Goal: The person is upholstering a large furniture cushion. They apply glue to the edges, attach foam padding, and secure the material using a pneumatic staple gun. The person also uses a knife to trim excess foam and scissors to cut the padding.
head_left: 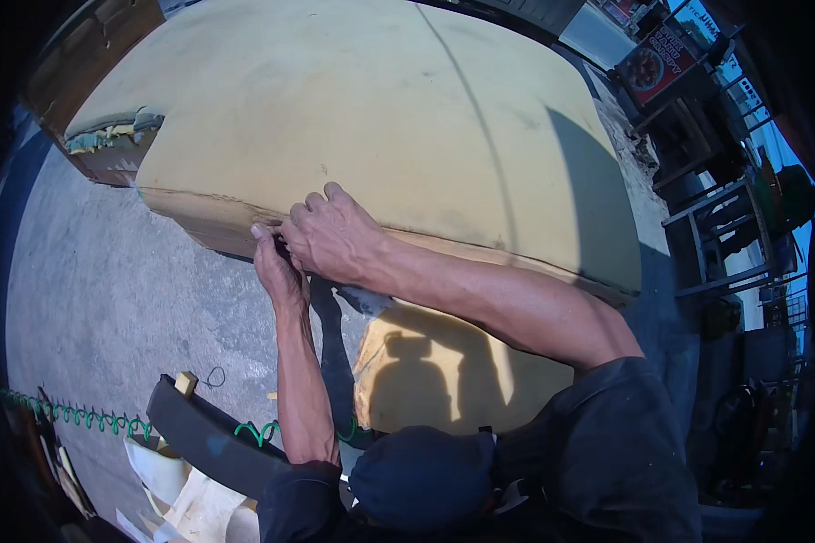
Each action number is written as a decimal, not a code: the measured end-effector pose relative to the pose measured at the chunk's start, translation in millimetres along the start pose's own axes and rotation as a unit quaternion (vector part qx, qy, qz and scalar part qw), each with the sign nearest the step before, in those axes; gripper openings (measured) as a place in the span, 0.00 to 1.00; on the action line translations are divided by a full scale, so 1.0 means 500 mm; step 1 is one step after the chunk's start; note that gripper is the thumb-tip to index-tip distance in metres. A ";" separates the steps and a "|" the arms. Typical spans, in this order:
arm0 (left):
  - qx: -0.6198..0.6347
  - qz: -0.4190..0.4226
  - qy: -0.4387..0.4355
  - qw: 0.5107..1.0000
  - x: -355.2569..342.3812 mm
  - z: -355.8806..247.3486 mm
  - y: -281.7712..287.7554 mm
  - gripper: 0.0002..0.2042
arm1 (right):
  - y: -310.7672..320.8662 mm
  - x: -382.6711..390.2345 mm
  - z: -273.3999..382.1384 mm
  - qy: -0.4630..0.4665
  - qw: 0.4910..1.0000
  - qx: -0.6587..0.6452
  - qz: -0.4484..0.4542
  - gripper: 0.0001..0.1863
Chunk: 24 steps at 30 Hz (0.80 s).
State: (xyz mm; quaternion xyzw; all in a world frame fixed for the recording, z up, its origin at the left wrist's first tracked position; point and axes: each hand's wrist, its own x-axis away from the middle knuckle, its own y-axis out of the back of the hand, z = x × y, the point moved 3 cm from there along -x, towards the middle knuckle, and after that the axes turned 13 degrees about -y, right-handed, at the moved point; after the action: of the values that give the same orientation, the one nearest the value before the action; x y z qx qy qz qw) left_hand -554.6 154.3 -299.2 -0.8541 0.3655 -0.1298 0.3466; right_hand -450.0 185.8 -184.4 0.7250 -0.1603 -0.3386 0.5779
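At the far left, a green coiled hose (109, 422) stretches across the concrete ground (145, 299), running toward a dark curved panel (213, 439) with a small foam block (186, 383) at its upper end; pale sheets (186, 493) lie below it. Above, a brown panel (95, 59) stands near a ragged bluish-green layered edge (113, 136). The large yellow foam slab (362, 118) fills the upper middle, a darker seam along its near edge, with both hands at that edge. The left hand (279, 265) has its thumb raised against the slab's side and its other fingers mostly hidden; I cannot tell what they hold. Just beside it, the right hand (330, 237) has its fingers bent and knuckles up at the edge; whether they pinch anything cannot be seen. Nearer the person, a second foam block (444, 385) carries a shadow, with whitish fluff (369, 301) by its upper left corner. At the right are a red signboard (656, 63) and a metal frame (724, 231).
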 end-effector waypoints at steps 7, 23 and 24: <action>-0.371 0.161 -0.224 0.887 0.214 -0.012 -0.087 0.19 | 0.281 0.242 -0.332 -0.139 0.979 -0.152 0.004 0.20; -0.515 0.696 -0.435 0.248 0.294 0.050 -0.359 0.48 | 0.143 0.610 -0.480 -0.268 0.963 -0.012 -0.017 0.35; -0.512 0.692 -0.449 0.239 0.292 0.054 -0.355 0.49 | 0.142 0.613 -0.474 -0.265 0.964 -0.021 -0.027 0.35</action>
State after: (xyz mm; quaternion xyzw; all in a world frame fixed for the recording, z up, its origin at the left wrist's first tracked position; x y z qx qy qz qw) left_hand -345.2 150.8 -201.6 -0.1870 0.5892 0.7797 -0.0999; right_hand -58.2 147.7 -186.4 0.6012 -0.2811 -0.5370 0.5207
